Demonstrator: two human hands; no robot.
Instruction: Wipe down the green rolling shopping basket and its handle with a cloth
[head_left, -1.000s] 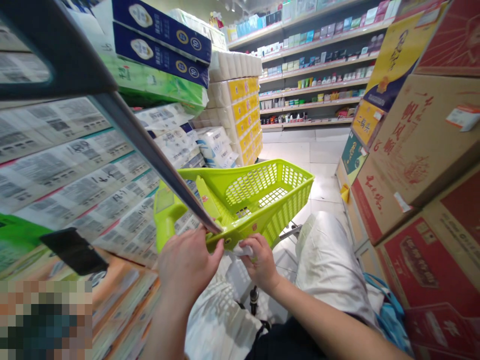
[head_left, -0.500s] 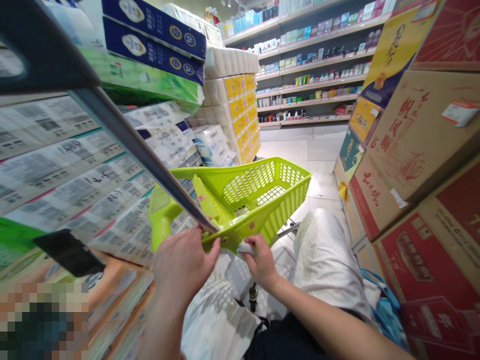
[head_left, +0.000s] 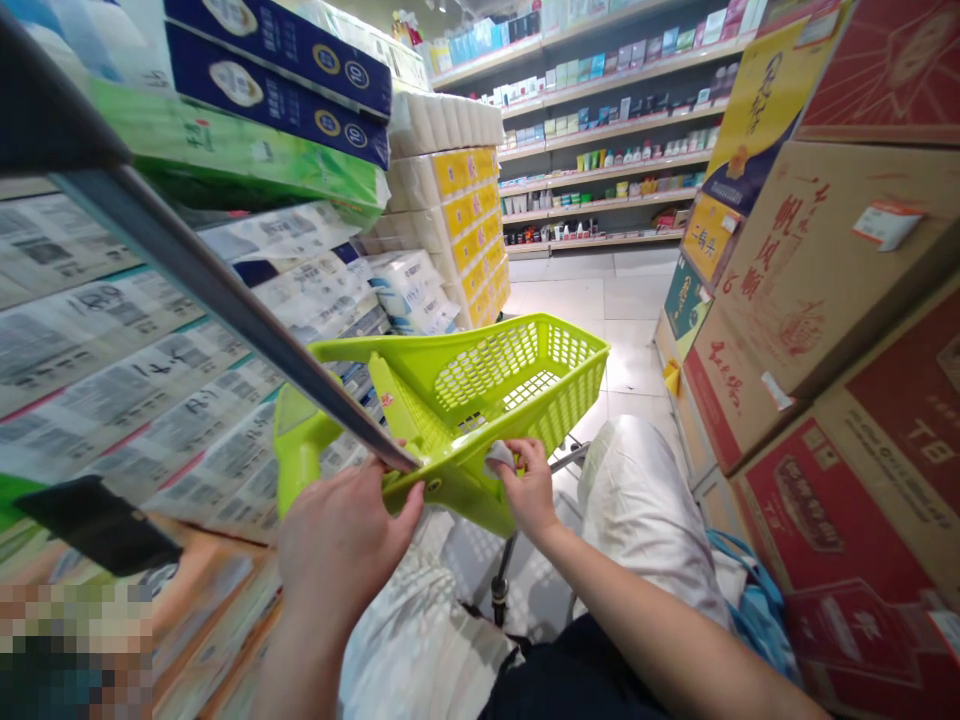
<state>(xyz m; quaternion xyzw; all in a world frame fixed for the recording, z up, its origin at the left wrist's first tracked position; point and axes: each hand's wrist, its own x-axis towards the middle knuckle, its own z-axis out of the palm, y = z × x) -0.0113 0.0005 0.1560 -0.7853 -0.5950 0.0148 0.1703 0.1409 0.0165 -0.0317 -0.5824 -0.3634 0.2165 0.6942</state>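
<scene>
- Across the far end of the shop, shelves (head_left: 615, 240) are carrying rows of small boxes and bottles whose labels are too small to read.
- On the right, a brown carton (head_left: 832, 260) is showing red characters, 帆风顺 being the clear ones; below it, a red carton (head_left: 832, 510) is bearing "T8".
- On the left, wrapped packs (head_left: 210, 345) are lying stacked, one of them carrying "14.5" in handwriting; higher up, dark blue boxes (head_left: 285, 95) are displaying "10" in rings.
- Between the stacks, the green cart (head_left: 457, 440) is standing near the person's knees, its basket pointing towards the shelves.
- A grey pole (head_left: 255, 310) is slanting down to the cart's near rim.
- The left hand (head_left: 345, 530) is gripping the cart at the pole's foot, thumb pressing just beside a bolt, fingers partly hidden.
- The right hand (head_left: 529, 490) is pinching a white wad (head_left: 499, 457) against the cart's outer side.
- Leaning among the right-hand cartons, a small yellow box (head_left: 705, 240) is reading 二锅头.
</scene>
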